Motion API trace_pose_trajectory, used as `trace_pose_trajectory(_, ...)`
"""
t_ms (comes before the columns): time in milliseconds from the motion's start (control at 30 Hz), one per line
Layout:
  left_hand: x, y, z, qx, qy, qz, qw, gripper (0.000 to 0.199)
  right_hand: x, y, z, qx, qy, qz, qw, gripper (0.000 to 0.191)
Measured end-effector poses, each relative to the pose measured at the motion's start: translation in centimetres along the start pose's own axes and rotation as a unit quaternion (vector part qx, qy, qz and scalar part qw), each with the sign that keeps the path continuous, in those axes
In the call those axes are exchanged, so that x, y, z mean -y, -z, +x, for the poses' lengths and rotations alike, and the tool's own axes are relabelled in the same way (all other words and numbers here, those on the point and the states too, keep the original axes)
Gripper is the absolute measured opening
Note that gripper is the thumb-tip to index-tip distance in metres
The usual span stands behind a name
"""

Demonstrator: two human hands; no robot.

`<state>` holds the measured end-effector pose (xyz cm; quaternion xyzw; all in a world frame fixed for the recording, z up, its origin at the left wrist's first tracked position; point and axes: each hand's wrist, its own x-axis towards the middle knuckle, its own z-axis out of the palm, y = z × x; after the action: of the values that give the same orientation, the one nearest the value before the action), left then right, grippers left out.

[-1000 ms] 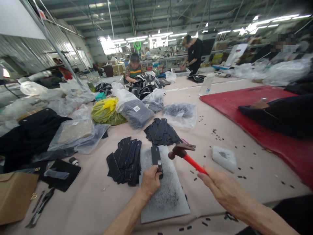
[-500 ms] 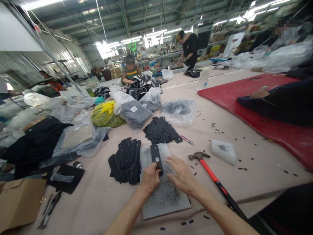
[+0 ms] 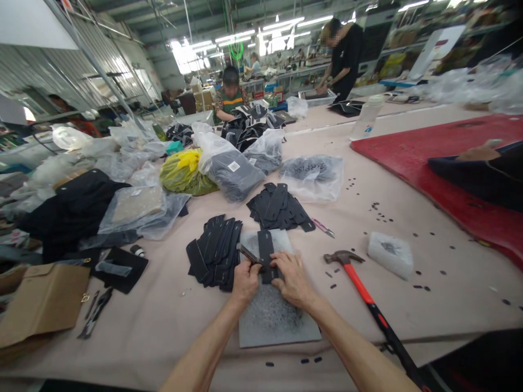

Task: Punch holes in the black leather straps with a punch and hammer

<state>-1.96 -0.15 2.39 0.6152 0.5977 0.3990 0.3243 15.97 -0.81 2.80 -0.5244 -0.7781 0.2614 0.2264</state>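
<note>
Left hand grips punch | right hand spread on strip | hammer, stack flank board

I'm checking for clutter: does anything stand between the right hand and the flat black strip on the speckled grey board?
Nothing visible: the right hand touches the black strip at its right edge. The dark, shiny-ended rod in the left hand is on the other side.

- I get even, moderately bright light over the tabletop, shadows soft.
- Tube lights glow at the far end; windows there blow out to white.
- Plastic bags throw me pale glare.
- My wide lens stretches the edges; the upper right corner is dark.
- Far background looks soft, with pixelated patches.
</note>
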Motion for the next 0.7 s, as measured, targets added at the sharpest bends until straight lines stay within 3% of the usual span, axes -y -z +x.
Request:
trace_pose_trajectory(267, 1.0, -0.6, -0.2, -0.001, -0.003, -0.007, 1.0, 0.022, 0.0, -0.5, -0.3, -0.012, 0.009, 0.006, 1.0, 0.028)
trace_pose_trajectory(467, 1.4, -0.4, -0.3, -0.049, 0.003, -0.003, 0.999, 0.02, 1.7, -2.2, 0.6, -0.12, -0.09, -0.076, 0.986, 0.054)
trace_pose_trajectory(700, 1.2, -0.2, -0.6, -0.07, 0.003, 0.009, 0.998, 0.02, 1.3, -3.4, 1.4, -0.155, -0.149, -0.08, 0.973, 0.05)
